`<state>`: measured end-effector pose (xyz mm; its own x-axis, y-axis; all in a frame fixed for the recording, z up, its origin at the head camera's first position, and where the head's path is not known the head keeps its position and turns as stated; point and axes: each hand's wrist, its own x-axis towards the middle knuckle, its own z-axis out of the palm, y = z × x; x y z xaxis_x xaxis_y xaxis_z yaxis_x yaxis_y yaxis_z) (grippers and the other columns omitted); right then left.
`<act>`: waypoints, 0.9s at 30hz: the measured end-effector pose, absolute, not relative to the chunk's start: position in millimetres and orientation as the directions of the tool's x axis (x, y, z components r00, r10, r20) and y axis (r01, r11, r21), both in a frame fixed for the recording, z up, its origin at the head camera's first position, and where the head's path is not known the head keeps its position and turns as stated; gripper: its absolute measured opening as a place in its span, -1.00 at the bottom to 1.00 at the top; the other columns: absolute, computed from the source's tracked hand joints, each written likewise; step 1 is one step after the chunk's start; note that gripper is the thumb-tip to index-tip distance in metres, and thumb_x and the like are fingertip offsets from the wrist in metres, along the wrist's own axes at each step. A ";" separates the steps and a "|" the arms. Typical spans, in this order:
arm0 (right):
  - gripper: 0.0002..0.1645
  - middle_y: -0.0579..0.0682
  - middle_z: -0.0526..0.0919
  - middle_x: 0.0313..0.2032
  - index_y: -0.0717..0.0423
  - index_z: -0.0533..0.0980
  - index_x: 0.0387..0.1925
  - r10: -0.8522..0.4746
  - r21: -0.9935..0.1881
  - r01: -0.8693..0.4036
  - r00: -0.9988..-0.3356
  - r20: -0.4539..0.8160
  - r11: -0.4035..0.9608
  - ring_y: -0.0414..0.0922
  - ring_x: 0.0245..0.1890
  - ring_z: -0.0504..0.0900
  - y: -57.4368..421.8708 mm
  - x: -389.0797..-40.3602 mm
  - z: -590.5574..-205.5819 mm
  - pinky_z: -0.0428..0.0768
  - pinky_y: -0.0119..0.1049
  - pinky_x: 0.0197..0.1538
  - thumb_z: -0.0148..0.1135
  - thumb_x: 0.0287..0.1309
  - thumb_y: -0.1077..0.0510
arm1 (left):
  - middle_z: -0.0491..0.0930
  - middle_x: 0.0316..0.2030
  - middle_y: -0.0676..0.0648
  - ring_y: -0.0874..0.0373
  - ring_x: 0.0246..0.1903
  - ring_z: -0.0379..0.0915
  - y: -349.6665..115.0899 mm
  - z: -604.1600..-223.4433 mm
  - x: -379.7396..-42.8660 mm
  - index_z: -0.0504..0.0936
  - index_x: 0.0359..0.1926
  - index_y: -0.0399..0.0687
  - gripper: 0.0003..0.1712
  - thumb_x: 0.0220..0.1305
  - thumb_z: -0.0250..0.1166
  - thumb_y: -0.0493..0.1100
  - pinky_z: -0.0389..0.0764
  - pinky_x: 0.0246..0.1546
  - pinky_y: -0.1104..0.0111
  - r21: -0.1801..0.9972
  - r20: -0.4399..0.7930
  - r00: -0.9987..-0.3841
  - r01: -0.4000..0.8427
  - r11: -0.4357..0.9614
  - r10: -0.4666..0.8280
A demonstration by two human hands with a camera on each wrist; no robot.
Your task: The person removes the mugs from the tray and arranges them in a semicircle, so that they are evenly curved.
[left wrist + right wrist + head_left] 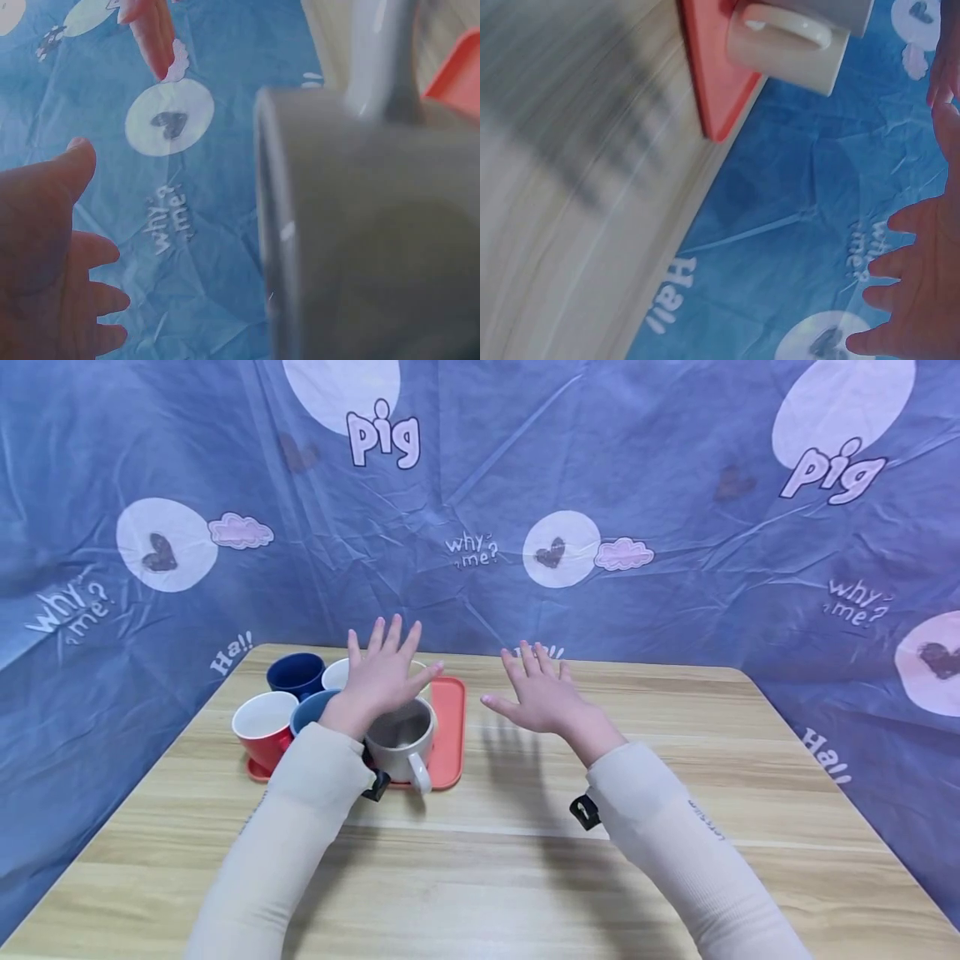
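Observation:
My left hand point(378, 683), fingers spread and straight, hovers above a group of mugs on a coral-red tray point(450, 735). Nearest to it is a grey mug point(397, 762), its handle turned toward the front; the left wrist view shows this grey mug point(375, 232) large, apart from the fingers. Around it are a red mug point(264, 747) with white inside, a dark blue mug point(295, 675), a lighter blue mug point(309, 708) and a white mug point(335, 674), some partly covered by my hand and arm. Spread out likewise, my right hand point(546, 697) is over the table, holding nothing.
The mugs and tray stand on the left back part of a wood-grain table point(675, 760). Blue printed cloth point(480, 485) hangs along its back and sides. In the right wrist view, a cream mug point(780, 56) sits near the tray's corner.

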<state>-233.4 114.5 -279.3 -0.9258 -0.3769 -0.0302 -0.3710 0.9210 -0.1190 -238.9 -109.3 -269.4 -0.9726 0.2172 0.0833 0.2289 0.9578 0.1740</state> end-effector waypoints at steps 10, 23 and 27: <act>-0.02 0.20 -0.20 0.28 0.07 -0.15 0.30 -0.424 -0.092 -0.424 -0.905 0.018 0.901 0.08 0.26 -0.32 92.7 -223.4 -274.8 -0.25 0.17 0.16 -0.30 0.01 -0.45 | -0.35 0.28 -0.26 -0.15 0.22 -0.60 -149.1 -258.0 -235.0 -0.20 0.31 -0.08 -0.02 0.06 -0.34 0.47 -0.61 0.03 -0.12 0.241 0.142 -0.978 0.184 0.953 0.153; -0.05 0.22 -0.01 0.25 0.15 -0.04 0.28 -0.408 -0.135 -0.423 -0.904 0.128 0.896 0.10 0.24 -0.12 69.3 -209.7 -288.8 -0.03 0.16 0.15 -0.18 0.03 -0.39 | -0.28 0.26 -0.36 -0.25 0.21 -0.50 -207.5 -258.7 -222.9 -0.16 0.30 -0.14 -0.09 0.14 -0.31 0.38 -0.57 0.02 -0.17 0.381 0.186 -0.982 0.106 0.918 0.036; -0.08 0.24 0.09 0.21 0.19 0.04 0.24 -0.387 -0.194 -0.416 -0.906 0.169 0.889 0.11 0.22 -0.01 63.4 -206.1 -298.6 0.04 0.16 0.13 -0.11 0.04 -0.34 | -0.24 0.24 -0.39 -0.29 0.20 -0.45 -221.3 -261.5 -218.3 -0.13 0.30 -0.18 -0.14 0.18 -0.29 0.33 -0.50 0.04 -0.18 0.430 0.207 -0.978 0.085 0.899 -0.006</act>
<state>-206.1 63.4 -298.6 -0.9064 -0.3869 0.1694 -0.4156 0.8886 -0.1940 -218.3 -221.3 -261.5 -0.9783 -0.0062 0.2070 0.0854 0.8986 0.4303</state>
